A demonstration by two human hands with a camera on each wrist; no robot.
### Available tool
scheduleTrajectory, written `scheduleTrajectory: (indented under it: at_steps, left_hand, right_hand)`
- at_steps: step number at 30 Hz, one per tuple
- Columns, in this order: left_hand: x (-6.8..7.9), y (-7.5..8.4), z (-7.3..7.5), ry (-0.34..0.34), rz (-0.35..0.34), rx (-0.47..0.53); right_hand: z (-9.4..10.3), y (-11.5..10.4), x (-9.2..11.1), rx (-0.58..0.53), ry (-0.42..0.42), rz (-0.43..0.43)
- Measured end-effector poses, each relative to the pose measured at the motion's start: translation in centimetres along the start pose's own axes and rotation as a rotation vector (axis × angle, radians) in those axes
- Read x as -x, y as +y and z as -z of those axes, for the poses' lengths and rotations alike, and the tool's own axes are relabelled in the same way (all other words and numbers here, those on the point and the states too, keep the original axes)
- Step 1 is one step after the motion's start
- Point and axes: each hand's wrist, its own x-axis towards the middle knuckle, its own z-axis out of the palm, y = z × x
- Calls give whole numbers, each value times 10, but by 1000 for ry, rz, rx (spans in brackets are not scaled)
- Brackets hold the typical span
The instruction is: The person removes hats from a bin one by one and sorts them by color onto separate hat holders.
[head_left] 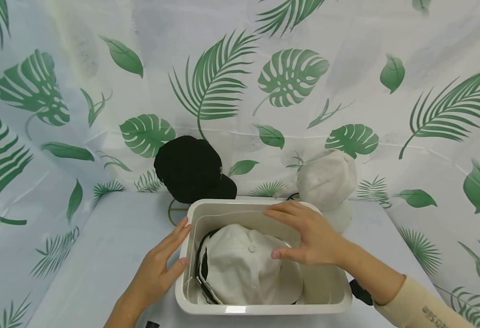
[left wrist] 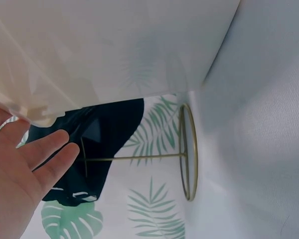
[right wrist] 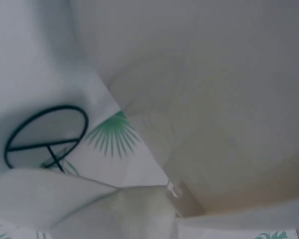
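The off-white fabric cap with a button on its crown (head_left: 240, 264) is sitting crown-up inside the glossy white plastic bin (head_left: 240, 309), brim pointing right; dark material is showing along its left edge, can't tell if that's lining or a second cap. Right-hand grip (head_left: 311, 232) is hovering open over the bin, thumb near the cap, fingers reaching toward the back rim. Left-hand grip (head_left: 157, 262) is lying open, fingers straight, at the left rim. My read: the left is best steadying that wall while the right is working the cap by its brim, not squashing the soft crown. Keep elbows wide: behind the bin, a black cloth cap (head_left: 188, 171) on a thin gold wire stand (left wrist: 139, 158) and a pale cap (head_left: 327, 180) are standing close on the table (head_left: 88, 264).
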Motion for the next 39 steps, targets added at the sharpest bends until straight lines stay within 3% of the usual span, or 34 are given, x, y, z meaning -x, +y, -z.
scheduleTrajectory:
  at_steps: [14, 27, 39]
  left_hand:
    - [-1, 0, 0, -3, 0, 1]
    - [0, 0, 0, -1, 2, 1]
    - [0, 0, 0, 4, -5, 9]
  right_hand:
    - [-27, -1, 23, -65, -64, -65]
    - [-37, -2, 23, -194, -50, -25]
    - [-40, -3, 25, -268, -58, -81]
